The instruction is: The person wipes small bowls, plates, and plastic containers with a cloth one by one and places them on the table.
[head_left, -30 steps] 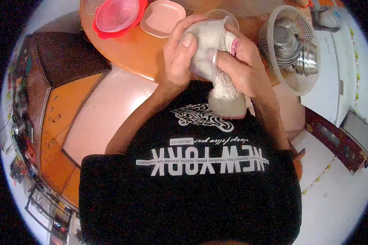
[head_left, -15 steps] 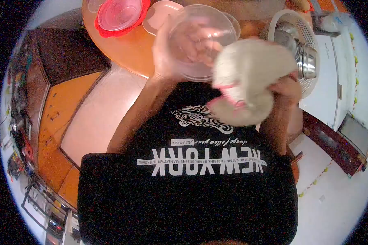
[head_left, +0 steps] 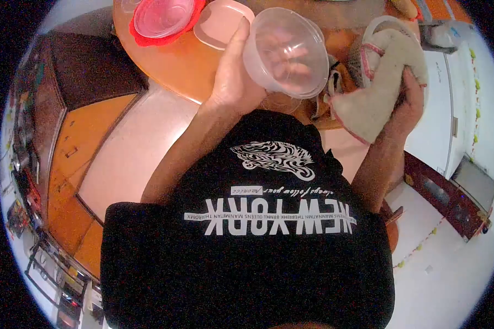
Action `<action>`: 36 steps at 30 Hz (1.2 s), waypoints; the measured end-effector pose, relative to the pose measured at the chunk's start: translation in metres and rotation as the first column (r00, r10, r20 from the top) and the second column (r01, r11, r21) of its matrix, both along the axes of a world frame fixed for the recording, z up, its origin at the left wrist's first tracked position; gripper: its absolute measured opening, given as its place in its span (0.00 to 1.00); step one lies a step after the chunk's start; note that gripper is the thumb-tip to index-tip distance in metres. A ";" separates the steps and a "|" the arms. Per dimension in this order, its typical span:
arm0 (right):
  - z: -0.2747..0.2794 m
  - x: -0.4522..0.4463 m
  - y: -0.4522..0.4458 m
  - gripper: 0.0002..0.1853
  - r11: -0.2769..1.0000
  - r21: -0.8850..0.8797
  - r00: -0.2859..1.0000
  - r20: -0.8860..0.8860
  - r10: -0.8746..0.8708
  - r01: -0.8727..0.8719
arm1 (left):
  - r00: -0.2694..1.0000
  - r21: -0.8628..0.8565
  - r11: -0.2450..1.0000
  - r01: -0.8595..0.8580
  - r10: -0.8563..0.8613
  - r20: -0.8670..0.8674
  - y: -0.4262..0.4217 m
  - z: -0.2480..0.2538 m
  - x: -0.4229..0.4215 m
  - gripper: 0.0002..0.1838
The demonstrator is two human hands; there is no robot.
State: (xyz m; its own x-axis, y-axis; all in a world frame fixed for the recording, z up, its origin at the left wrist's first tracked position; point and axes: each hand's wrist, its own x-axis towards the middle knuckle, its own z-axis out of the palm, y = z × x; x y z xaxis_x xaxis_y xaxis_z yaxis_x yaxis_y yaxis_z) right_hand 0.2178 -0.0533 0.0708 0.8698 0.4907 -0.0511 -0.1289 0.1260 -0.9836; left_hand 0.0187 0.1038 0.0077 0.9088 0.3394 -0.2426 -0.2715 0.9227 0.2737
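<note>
A clear plastic bowl (head_left: 259, 46) is tilted above the table's near edge, with my left hand (head_left: 235, 82) gripping its side, the thumb near the rim and the fingers showing through the plastic. My right hand (head_left: 410, 107) is closed around a beige cloth (head_left: 388, 77) with pink edging. Hanging loosely, the cloth spreads to the right of the bowl and hides most of a white perforated basket (head_left: 387, 22). A small gap separates bowl and cloth.
On the orange round table (head_left: 167, 68), a pink bowl (head_left: 164, 19) sits within a red scalloped-edged piece at the far left. Beside it lies a pale pink tray or lid (head_left: 222, 24). A dark patterned cloth (head_left: 340, 77) shows between bowl and basket.
The cloth has swung away from the bowl to the right, now covering the basket and its metal containers. My left hand has turned the bowl and shifted slightly right.
</note>
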 end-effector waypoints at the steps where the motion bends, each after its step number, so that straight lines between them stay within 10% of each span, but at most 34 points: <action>1: 0.004 -0.004 0.007 0.19 0.999 -0.043 0.998 0.059 -0.023 0.026 | 0.999 0.016 1.000 -0.014 0.014 -0.033 -0.002 0.000 0.000 0.40; 4: 0.007 -0.013 0.017 0.19 0.999 -0.045 0.996 0.091 -0.005 0.009 | 0.998 0.022 1.000 0.003 -0.001 -0.065 -0.005 0.001 0.000 0.39; 8: -0.009 -0.030 0.044 0.34 0.830 -0.395 0.685 0.476 0.551 -0.393 | 0.990 -0.071 0.990 0.123 -0.117 0.083 -0.006 -0.011 -0.006 0.36; 11: 0.002 -0.049 0.057 0.39 0.558 -0.794 0.501 0.390 0.772 -0.241 | 0.998 0.197 0.979 0.046 -0.034 -0.061 -0.017 -0.004 -0.003 0.34; 17: -0.004 -0.042 0.071 0.34 0.663 -0.733 0.296 0.607 0.737 -0.148 | 0.992 0.271 0.958 0.092 -0.064 -0.111 -0.018 -0.014 0.000 0.34; 21: 0.033 -0.055 0.083 0.36 0.464 -0.848 0.434 0.328 0.839 -0.257 | 0.962 0.100 0.957 0.273 -0.269 -0.055 -0.014 -0.030 -0.001 0.37; 27: 0.005 -0.043 0.082 0.26 0.533 -0.787 0.304 0.450 0.840 -0.310 | 0.927 0.334 0.867 0.370 -0.370 -0.068 -0.010 -0.035 -0.002 0.42; 34: -0.018 -0.021 0.063 0.19 0.645 -0.758 0.442 0.547 0.711 -0.099 | 0.967 0.274 0.960 0.064 0.008 -0.253 -0.016 -0.015 -0.011 0.39; 36: -0.023 -0.017 0.059 0.18 0.582 -0.809 0.546 0.452 0.706 -0.081 | 0.900 0.685 0.702 0.193 0.152 -0.409 -0.015 -0.018 -0.018 0.35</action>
